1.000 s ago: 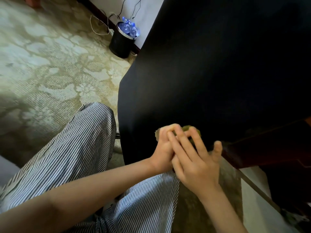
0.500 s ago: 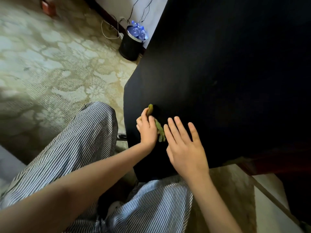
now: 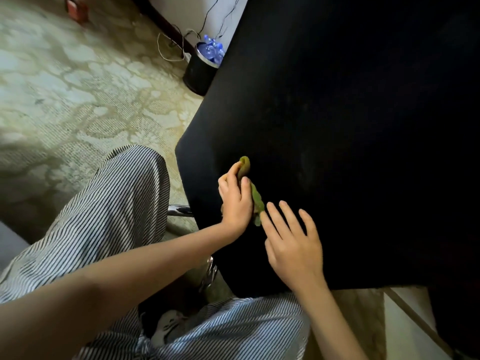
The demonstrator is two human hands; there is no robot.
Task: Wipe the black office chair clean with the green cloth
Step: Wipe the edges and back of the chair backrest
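The black office chair (image 3: 337, 131) fills the right and centre of the view as one broad dark fabric surface. My left hand (image 3: 237, 201) presses the green cloth (image 3: 253, 193) flat against that surface near its lower left edge, fingers laid over the cloth. Only a thin strip of the cloth shows past the fingers. My right hand (image 3: 293, 245) lies just right of it, fingers straight and spread, resting on the chair fabric and holding nothing. Its fingertip is close to the cloth's lower end.
A black waste bin (image 3: 200, 74) with blue plastic bottles stands by the wall behind the chair, with loose cables (image 3: 168, 48) beside it. Patterned carpet (image 3: 78, 100) covers the floor at left. My striped trouser legs (image 3: 117, 216) are below. A chrome chair part (image 3: 209, 274) shows under the fabric.
The left hand has carried the cloth up and left along the chair. The right hand let go of the cloth and now lies flat on the fabric beside it.
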